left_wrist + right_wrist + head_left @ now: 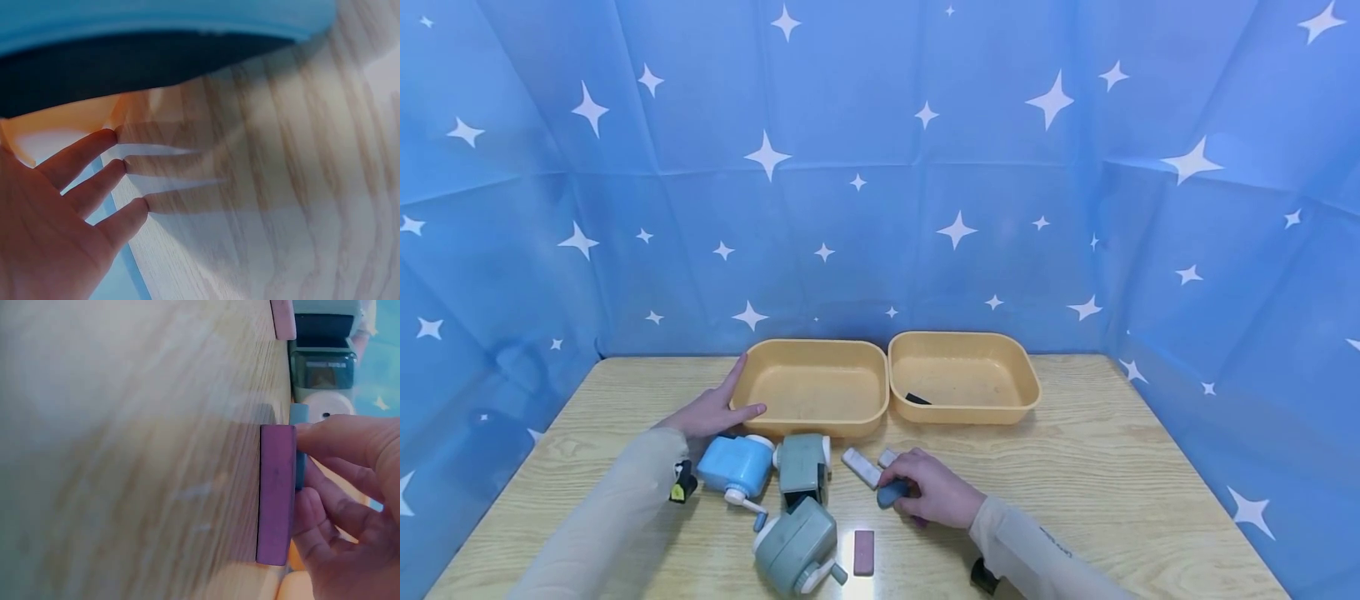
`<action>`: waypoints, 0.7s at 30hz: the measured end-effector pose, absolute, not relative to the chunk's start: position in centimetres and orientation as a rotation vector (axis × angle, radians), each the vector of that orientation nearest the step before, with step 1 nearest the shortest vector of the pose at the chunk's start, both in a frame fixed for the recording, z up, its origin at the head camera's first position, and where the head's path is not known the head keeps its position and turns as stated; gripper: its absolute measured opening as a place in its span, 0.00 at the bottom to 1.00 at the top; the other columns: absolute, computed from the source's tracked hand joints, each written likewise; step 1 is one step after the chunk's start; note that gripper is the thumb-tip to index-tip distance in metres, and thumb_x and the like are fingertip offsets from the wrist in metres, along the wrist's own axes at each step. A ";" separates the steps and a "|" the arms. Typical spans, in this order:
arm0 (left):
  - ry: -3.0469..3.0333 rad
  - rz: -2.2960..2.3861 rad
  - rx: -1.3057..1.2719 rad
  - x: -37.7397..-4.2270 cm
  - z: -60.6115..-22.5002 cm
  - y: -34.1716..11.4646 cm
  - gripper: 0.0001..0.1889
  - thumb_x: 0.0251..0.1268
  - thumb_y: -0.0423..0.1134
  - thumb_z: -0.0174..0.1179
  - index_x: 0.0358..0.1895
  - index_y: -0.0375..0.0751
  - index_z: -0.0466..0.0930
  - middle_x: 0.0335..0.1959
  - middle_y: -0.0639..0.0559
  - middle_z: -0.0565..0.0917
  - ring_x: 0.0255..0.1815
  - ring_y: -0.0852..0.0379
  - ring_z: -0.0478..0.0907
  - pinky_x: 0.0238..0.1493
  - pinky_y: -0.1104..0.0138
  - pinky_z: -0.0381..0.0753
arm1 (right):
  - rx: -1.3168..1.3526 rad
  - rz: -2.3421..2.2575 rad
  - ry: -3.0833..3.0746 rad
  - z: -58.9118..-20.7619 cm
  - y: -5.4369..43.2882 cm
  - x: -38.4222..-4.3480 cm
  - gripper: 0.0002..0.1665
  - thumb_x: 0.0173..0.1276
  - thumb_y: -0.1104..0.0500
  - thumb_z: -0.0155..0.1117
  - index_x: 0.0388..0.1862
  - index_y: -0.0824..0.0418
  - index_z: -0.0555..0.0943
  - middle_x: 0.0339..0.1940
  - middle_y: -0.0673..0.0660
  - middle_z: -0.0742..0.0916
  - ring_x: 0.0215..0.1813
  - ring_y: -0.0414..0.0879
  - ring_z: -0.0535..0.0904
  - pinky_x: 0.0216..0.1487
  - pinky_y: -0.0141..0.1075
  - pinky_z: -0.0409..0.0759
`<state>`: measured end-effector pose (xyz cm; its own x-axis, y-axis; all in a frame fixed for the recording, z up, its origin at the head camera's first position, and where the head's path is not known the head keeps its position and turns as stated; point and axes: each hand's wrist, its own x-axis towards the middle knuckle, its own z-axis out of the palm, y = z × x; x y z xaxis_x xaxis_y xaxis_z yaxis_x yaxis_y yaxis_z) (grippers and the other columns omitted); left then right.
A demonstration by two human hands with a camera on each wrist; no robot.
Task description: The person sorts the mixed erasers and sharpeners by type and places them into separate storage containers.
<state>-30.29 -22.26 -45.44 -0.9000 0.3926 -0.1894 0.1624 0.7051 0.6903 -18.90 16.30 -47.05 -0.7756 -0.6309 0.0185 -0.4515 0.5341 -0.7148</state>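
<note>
My left hand point(707, 412) rests at the left end of the left tan bin point(820, 428), its fingers spread straight; the left wrist view shows several fingers point(94, 187) extended beside the wood surface. My right hand point(943, 492) pinches a dark blue block point(891, 493) between thumb and fingers, low over the table. Close by that hand is a purple block point(276, 494), mostly hidden in the head view. Two pale grey blocks point(861, 467) lie just past it, one partly behind the fingers. Another mauve block point(864, 553) lies nearer the front.
A blue crank pencil sharpener point(735, 463) stands below my left wrist. Two grey-green sharpeners point(801, 467) sit to its right, one further forward. The right tan bin point(962, 414) holds a black piece point(917, 399). A blue starred curtain point(880, 208) surrounds the wooden table point(1120, 483).
</note>
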 end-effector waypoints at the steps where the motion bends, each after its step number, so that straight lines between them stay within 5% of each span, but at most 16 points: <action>1: 2.592 1.005 0.438 -30.3 -45.5 -22.3 0.54 0.67 0.59 0.56 0.76 0.50 0.21 0.51 0.37 0.80 0.52 0.43 0.78 0.61 0.41 0.64 | -0.910 -1.077 2.534 -47.0 16.3 -18.9 0.15 0.60 0.67 0.70 0.44 0.54 0.83 0.40 0.44 0.80 0.42 0.40 0.71 0.42 0.32 0.73; 21: 2.610 1.017 0.446 -30.2 -45.4 -22.3 0.55 0.65 0.62 0.56 0.77 0.49 0.22 0.62 0.29 0.71 0.62 0.34 0.70 0.63 0.40 0.61 | -0.854 -1.057 2.570 -45.9 17.2 -18.8 0.16 0.61 0.67 0.69 0.48 0.56 0.83 0.43 0.46 0.81 0.44 0.41 0.73 0.47 0.35 0.73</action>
<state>-30.15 -22.33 -45.44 -0.9055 0.3904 -0.1664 0.1747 0.7003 0.6921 -18.83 17.15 -45.89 -0.8024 -0.5967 0.0049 -0.4276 0.5692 -0.7023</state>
